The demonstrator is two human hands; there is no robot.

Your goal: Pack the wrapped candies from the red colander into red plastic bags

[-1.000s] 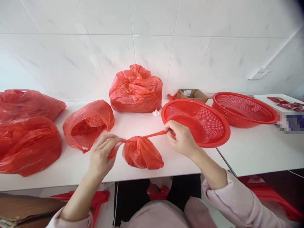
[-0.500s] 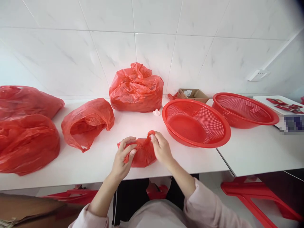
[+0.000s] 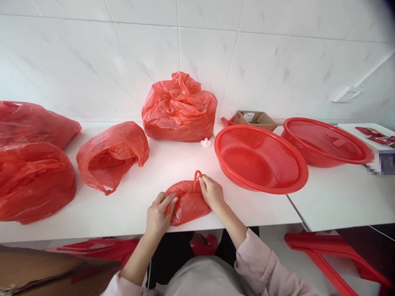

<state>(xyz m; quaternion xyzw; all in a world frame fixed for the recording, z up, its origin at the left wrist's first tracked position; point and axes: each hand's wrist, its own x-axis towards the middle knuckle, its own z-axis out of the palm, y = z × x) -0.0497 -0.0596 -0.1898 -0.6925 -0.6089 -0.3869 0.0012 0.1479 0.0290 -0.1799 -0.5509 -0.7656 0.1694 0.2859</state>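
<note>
A small red plastic bag (image 3: pixel 189 207) lies near the front edge of the white table, its top gathered in the middle. My right hand (image 3: pixel 212 192) pinches one looped handle of it at the upper right. On the left side, my left hand (image 3: pixel 160 211) is closed on the other end of the bag, fingers and thumb pressed together. What the bag holds cannot be made out through the plastic. Left of my hands, an opened red plastic bag (image 3: pixel 123 135) lies on its side, its mouth facing me.
A full red bag (image 3: pixel 182 119) stands against the tiled wall, a crumpled pink scrap (image 3: pixel 205 142) beside it. Two red colanders (image 3: pixel 262 160) and a small cardboard box (image 3: pixel 261 119) are to the right. Large red bags (image 3: pixel 33 185) fill the far left. Red stools (image 3: pixel 321 242) stand below.
My left hand has gone from loosely spread fingers to a pinch on the bag's left end. The bag has turned slightly and sits nearer the table edge. The camera view has shifted a little.
</note>
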